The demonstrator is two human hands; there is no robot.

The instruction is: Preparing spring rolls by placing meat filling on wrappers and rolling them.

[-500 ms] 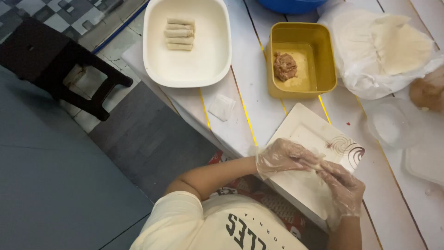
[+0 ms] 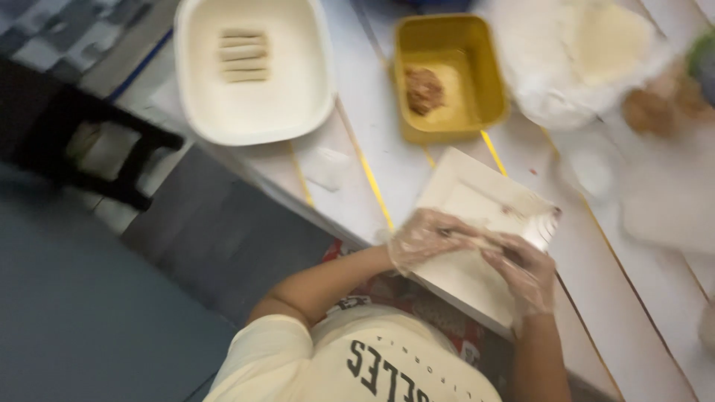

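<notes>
White tray (image 2: 201, 112) of rolls (image 2: 243, 56), yellow tub (image 2: 488, 82), black chair (image 2: 89, 149).

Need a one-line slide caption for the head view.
Gloved left hand and right hand roll a wrapper on a white board.

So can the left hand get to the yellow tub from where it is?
Probably yes. The left hand rests on the white plate, and the yellow tub sits just beyond it with only bare table between. But both hands seem busy rolling something.
</notes>
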